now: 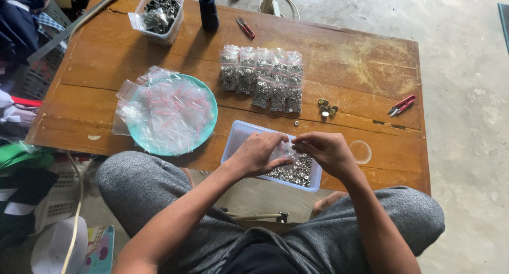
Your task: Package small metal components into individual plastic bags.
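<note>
I see a worn, scratched wooden surface (344, 62), glossy clear plastic bags (167, 112), shiny metal eyelets (297, 170) in a translucent plastic tray (236, 136).

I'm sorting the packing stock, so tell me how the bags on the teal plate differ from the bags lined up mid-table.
The bags on the teal plate look empty and flat; the bags lined up mid-table are filled with small silvery metal pieces. The plate bags lie in a loose, overlapping heap, some spilling over the rim, while the filled ones sit in tidy rows directly on the wooden table. Both are small clear plastic bags.
</note>
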